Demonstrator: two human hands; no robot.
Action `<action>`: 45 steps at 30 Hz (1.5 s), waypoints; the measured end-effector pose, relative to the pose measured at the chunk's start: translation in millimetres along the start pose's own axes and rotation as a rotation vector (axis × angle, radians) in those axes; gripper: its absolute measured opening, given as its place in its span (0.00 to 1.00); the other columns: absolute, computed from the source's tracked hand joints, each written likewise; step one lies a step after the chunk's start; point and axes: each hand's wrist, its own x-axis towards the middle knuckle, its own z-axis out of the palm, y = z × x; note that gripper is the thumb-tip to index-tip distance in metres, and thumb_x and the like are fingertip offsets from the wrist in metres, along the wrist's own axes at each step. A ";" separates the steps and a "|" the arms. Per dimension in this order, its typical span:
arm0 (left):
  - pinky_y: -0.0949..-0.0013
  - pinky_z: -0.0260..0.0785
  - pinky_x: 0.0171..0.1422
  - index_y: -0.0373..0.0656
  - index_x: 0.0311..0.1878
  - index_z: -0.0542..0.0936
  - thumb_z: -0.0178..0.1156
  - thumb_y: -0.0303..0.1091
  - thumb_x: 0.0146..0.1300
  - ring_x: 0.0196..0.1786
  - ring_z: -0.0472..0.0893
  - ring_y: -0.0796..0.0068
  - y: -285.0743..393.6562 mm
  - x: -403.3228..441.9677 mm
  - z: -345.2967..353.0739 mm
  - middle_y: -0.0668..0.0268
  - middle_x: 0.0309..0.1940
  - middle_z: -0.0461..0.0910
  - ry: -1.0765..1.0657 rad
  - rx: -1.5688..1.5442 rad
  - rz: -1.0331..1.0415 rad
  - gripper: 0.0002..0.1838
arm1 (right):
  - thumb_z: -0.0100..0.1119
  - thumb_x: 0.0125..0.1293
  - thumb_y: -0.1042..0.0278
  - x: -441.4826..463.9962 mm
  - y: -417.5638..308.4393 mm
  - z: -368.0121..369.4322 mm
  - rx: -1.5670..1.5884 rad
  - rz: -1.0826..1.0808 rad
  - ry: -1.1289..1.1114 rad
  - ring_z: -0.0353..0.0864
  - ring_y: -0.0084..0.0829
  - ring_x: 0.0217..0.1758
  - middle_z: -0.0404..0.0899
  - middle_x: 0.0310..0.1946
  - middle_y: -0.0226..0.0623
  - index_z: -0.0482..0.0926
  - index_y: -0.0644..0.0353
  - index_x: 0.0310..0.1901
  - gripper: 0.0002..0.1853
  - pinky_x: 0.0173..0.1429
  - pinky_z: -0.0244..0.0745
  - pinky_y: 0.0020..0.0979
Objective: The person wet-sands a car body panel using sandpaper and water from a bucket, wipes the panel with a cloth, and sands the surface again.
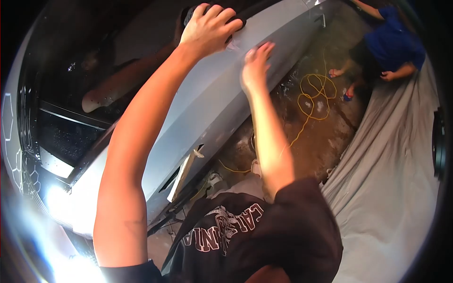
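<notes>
My left hand (210, 29) reaches to the top of the view, over the upper side of a silver-grey car (207, 94). Its fingers curl over a dark object (190, 15) of which only the edges show, so its kind is hidden. Just to the right, my right hand (257, 60) is raised beside the car's side panel. It is slightly blurred, with its fingers loosely bent and partly apart, and nothing shows in it. Below my arms, a pale door handle (181, 175) sticks out from the car's side.
A person in a blue shirt (395, 40) stands at upper right. A yellow cord (309, 101) lies looped on the wet-looking floor (330, 127). Draped grey fabric (387, 188) covers the right side. Dark car glass (71, 137) and bright glare fill the left.
</notes>
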 end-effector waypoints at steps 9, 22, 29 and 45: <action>0.55 0.66 0.59 0.51 0.38 0.78 0.63 0.37 0.55 0.48 0.77 0.65 0.2 9.6 -15.3 0.67 0.42 0.78 0.057 -0.056 0.039 0.08 | 0.42 0.78 0.59 -64.8 45.9 59.9 0.033 -0.310 0.002 0.31 0.40 0.86 0.31 0.83 0.48 0.28 0.63 0.79 0.41 0.83 0.16 0.47; 0.55 0.66 0.63 0.59 0.46 0.79 0.71 0.41 0.52 0.55 0.76 0.68 5.9 -11.3 -11.3 0.76 0.47 0.78 -0.077 -0.132 0.089 0.17 | 0.44 0.76 0.47 -157.9 0.3 45.9 -0.293 -0.397 -0.369 0.36 0.57 0.84 0.34 0.82 0.55 0.42 0.62 0.80 0.41 0.77 0.30 0.70; 0.58 0.66 0.48 0.55 0.36 0.77 0.68 0.42 0.43 0.46 0.75 0.64 38.9 -136.5 -136.6 0.70 0.35 0.74 -0.427 -0.272 0.117 0.15 | 0.46 0.76 0.54 -148.7 -0.5 66.5 -0.166 -0.184 -0.008 0.32 0.57 0.84 0.31 0.81 0.59 0.39 0.69 0.78 0.41 0.78 0.27 0.69; 0.55 0.66 0.61 0.51 0.45 0.81 0.67 0.42 0.54 0.56 0.76 0.63 -117.9 79.6 -90.1 0.66 0.49 0.79 -0.174 0.189 0.304 0.15 | 0.45 0.76 0.49 -136.9 -6.1 94.5 -0.261 -0.225 0.053 0.35 0.54 0.85 0.39 0.81 0.55 0.47 0.67 0.78 0.40 0.81 0.26 0.64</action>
